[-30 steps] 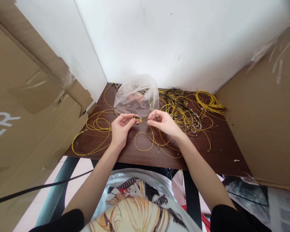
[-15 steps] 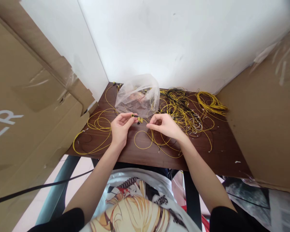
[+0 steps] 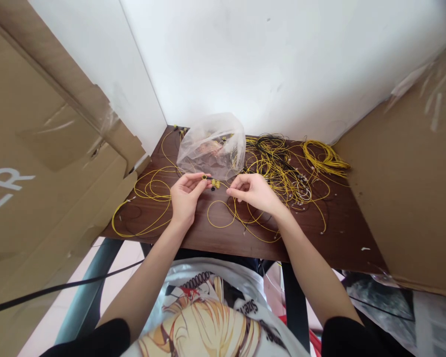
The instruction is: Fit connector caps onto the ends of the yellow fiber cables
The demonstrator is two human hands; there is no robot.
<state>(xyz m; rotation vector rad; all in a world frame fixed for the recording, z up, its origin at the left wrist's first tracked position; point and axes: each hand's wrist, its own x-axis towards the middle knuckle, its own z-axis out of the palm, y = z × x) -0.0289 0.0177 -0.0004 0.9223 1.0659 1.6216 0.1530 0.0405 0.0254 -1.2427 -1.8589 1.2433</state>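
Note:
My left hand (image 3: 186,194) is held palm up over the dark wooden table (image 3: 342,238), its thumb and fingers pinched on a small yellow and black connector (image 3: 205,177) at the end of a thin yellow cable. My right hand (image 3: 254,191) hovers close to the right, fingers curled in a pinch on the yellow cable (image 3: 223,213) that loops on the table below. A small yellow piece (image 3: 215,184) hangs between the two hands.
A crumpled clear plastic bag (image 3: 213,144) lies just behind the hands. Tangled yellow and black cables (image 3: 282,168) cover the table's back right, with a coiled yellow bundle (image 3: 323,157). Cardboard sheets (image 3: 40,148) stand at left and right (image 3: 409,163). White walls close the corner.
The right hand has shifted slightly and its fingers have curled tighter toward the left hand. The left hand has kept its hold on the connector.

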